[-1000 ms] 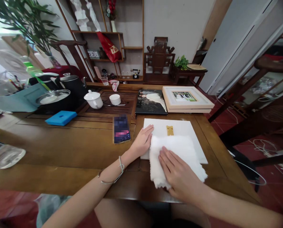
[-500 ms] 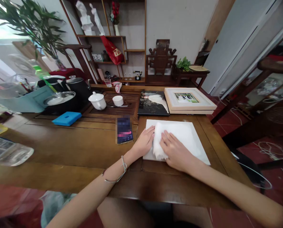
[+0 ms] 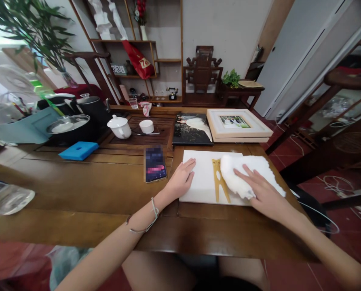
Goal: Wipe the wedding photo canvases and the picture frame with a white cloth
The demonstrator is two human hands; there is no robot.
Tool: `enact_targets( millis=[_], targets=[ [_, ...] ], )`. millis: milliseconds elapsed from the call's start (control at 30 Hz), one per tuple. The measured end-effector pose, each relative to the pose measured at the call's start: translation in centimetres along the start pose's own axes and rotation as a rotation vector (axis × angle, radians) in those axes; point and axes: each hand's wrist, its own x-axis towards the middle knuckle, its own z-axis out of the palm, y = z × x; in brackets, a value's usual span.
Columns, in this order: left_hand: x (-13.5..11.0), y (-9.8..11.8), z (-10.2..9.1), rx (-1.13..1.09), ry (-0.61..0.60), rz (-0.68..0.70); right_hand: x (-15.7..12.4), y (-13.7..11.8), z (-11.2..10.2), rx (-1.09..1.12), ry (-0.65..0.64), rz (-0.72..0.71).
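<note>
My left hand [image 3: 182,178] lies open along the left edge of a flat white board [image 3: 198,186], its fingers stretched out. On the board is a flat yellow shape [image 3: 217,182] with two leg-like prongs and an oval gap. A folded white cloth [image 3: 237,182] covers the board's right part, its far corner reaching past the board. My right hand [image 3: 260,192] presses down on this cloth with fingers spread. What lies under the cloth is hidden.
Left of the board lies a phone [image 3: 155,163]. Behind it are a dark picture panel [image 3: 180,135] and stacked pale frames [image 3: 243,133]. A white lidded cup [image 3: 119,128] and small white bowl [image 3: 146,127] stand on a tea tray. A blue block [image 3: 79,150] lies farther left.
My right hand has slid to the right, taking the white cloth with it. The yellow shape on the board has come into view. My left hand stays at the board's left edge.
</note>
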Motion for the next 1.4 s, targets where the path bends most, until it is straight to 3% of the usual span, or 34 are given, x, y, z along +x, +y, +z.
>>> enact_targets(
  millis=[133,267,333,533,633,733,967,1067,1167,1400],
  targets=[
    [0.0,0.0,-0.1,0.007,-0.005,0.014,3.4,1.9,0.2,-0.022,-0.062,0.037],
    [0.0,-0.1,0.0,0.01,0.01,0.024,4.4,1.3,-0.1,-0.076,-0.092,0.038],
    [0.0,-0.1,0.0,0.009,0.014,0.029,2.8,0.2,-0.1,-0.094,-0.097,0.009],
    [-0.1,0.0,-0.1,0.0,0.023,0.025,-5.8,-4.1,-0.6,-0.149,-0.091,-0.124],
    [-0.1,0.0,-0.1,0.005,0.013,0.019,-7.1,-4.4,-1.2,-0.146,-0.12,-0.14],
    [-0.1,-0.1,-0.1,0.007,0.015,0.022,-5.2,-3.1,-1.5,-0.119,-0.174,-0.125],
    [-0.1,-0.2,-0.2,0.008,0.008,0.039,4.2,1.6,-0.2,-0.112,-0.128,-0.034],
    [-0.1,-0.2,-0.2,0.009,0.01,0.047,5.5,2.0,-0.1,-0.125,-0.113,-0.009],
    [-0.1,-0.2,-0.1,0.011,0.015,0.046,3.6,0.6,-0.2,-0.131,-0.129,-0.012],
    [-0.1,-0.1,-0.2,0.001,0.014,0.037,-6.0,-4.5,-0.3,-0.181,-0.053,-0.125]
  ],
)
